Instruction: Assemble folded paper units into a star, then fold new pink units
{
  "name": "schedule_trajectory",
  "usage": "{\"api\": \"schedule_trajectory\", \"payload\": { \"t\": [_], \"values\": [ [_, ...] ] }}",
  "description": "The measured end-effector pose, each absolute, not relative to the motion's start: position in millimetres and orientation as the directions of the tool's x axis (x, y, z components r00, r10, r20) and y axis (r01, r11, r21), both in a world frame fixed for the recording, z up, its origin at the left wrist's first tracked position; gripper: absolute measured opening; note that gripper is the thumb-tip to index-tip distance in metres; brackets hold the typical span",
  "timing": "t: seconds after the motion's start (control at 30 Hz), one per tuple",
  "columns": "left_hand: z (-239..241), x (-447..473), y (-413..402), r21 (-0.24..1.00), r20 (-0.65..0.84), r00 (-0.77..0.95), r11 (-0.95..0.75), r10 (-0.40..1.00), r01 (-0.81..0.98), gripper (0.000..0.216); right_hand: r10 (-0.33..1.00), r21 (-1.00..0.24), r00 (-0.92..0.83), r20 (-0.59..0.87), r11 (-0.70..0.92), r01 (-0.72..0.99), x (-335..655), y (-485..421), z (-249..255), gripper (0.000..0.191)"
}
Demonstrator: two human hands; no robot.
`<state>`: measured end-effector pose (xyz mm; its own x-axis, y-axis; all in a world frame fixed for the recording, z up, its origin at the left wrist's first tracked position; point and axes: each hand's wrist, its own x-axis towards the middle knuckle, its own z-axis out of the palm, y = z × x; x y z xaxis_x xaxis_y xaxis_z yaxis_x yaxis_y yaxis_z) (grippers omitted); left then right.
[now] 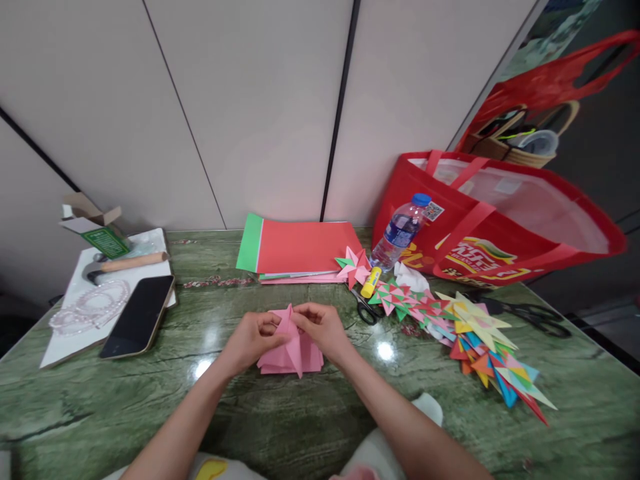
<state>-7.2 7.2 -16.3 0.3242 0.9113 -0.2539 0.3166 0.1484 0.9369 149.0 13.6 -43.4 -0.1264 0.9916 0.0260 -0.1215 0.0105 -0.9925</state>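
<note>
A folded piece of pink paper (294,345) is held upright between both hands, its pointed tip between the fingertips. My left hand (254,339) pinches its left side, fingers curled. On the other side, my right hand (320,325) is closed on the paper near the tip. Under it lie several pink paper sheets (315,360) on the green marbled table (210,413). Beyond the hands is a stack of coloured paper, red on top (310,241). A folded pink, red and green paper star (354,267) rests at its right corner.
To the right are a yellow glue stick (371,282), black scissors (367,310), folded paper stars (490,347), larger scissors (537,313), a water bottle (400,233) and a red bag (500,227). At left are a phone (139,317), a beaded strand (93,307), a sickle (125,265) and a small box (105,237).
</note>
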Motion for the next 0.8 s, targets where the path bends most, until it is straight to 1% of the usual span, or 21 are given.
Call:
{"api": "schedule_trajectory", "payload": {
  "t": [0.13,0.33,0.43,0.6,0.7,0.8],
  "values": [
    [-14.4,-6.8,6.3,0.939,-0.268,0.346,0.163,0.899,0.304,0.040,0.991,-0.991,-0.134,0.006,-0.012,-0.130,148.8,13.3,-44.0,0.017],
    [-12.9,-5.6,5.5,0.938,-0.268,0.365,0.155,0.892,0.309,0.040,0.990,-0.992,-0.139,0.021,0.004,-0.123,149.1,12.8,-42.2,0.019],
    [-13.7,-5.0,5.0,0.944,-0.266,0.380,0.159,0.886,0.288,0.038,0.991,-0.986,-0.131,0.004,-0.018,-0.164,148.0,11.3,-40.3,0.019],
    [-14.6,-4.2,3.6,0.951,-0.261,0.396,0.164,0.881,0.263,0.036,0.995,-0.959,-0.070,-0.064,-0.081,-0.273,145.3,8.6,-37.9,0.021],
    [-15.5,-4.2,3.3,0.949,-0.283,0.399,0.194,0.872,0.250,0.034,0.987,-0.942,-0.114,-0.111,-0.141,-0.305,145.4,9.0,-37.0,0.020],
    [-16.6,-3.6,2.8,0.943,-0.310,0.409,0.223,0.858,0.245,0.032,0.978,-0.927,-0.144,-0.154,-0.193,-0.321,146.0,10.4,-36.6,0.025]
  ]
}}
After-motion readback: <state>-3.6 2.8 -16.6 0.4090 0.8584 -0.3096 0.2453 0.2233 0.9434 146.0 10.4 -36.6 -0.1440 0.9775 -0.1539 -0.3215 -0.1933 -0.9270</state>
